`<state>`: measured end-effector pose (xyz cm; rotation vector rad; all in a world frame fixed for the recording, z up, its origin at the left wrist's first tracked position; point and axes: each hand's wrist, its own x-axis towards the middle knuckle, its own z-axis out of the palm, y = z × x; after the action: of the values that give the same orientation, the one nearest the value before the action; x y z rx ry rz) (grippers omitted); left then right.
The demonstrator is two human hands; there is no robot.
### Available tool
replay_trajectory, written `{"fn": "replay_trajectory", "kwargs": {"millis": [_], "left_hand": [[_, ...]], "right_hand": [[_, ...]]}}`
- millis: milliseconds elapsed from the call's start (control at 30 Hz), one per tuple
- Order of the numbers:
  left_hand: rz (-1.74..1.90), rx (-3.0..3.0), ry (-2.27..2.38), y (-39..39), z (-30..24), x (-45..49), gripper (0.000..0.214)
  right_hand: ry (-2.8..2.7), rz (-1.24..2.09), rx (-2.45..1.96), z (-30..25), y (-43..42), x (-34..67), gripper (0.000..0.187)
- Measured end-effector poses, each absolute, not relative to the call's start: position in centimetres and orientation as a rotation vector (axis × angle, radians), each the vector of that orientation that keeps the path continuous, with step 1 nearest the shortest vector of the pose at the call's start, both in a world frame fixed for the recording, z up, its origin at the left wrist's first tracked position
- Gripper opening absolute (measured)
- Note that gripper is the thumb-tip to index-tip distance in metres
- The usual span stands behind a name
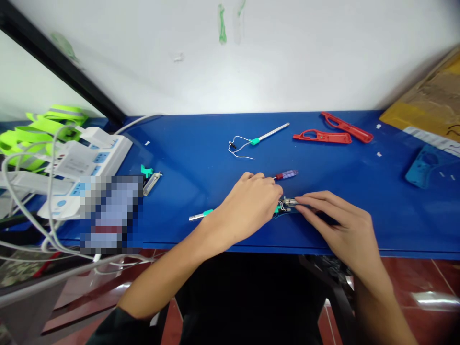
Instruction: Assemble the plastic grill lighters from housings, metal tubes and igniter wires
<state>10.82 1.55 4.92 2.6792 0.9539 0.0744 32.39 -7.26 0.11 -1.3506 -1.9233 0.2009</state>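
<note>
My left hand (pixel 247 206) is closed, palm down, its fingertips at a bunch of thin wires and a teal plastic end (pixel 277 209); what it grips is mostly hidden. Pinched between thumb and fingers of my right hand (pixel 339 223) is a small clear and metal part (pixel 290 201), close to those wires. From under my left wrist a metal tube with a teal collar (pixel 197 217) sticks out. Just beyond my left fingers lies a screwdriver (pixel 286 175) with a purple and red handle. Farther back rests a similar metal tube (pixel 273 131) with teal end and loose wires.
Two red plastic shell halves (pixel 323 137) lie at the back, and a blue shell (pixel 421 167) is at right beside a cardboard box (pixel 429 96). Leftward are a small clear part (pixel 152 184), a blurred phone (pixel 113 215) and a cabled power strip (pixel 114 160).
</note>
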Motion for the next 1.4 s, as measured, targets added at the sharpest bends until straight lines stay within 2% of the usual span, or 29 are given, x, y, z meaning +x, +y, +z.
{"fn": "replay_trajectory", "kwargs": {"millis": [833, 1400], "left_hand": [[0.209, 2.414, 1.003, 2.0, 5.0, 10.6, 0.032], [0.279, 2.56, 0.884, 1.9, 4.1, 10.2, 0.026]], "right_hand": [[-1.949, 0.121, -1.321, 0.0, -7.5, 32.1, 0.022], [-1.909, 0.171, -1.355, 0.2, -7.6, 32.2, 0.017]]}}
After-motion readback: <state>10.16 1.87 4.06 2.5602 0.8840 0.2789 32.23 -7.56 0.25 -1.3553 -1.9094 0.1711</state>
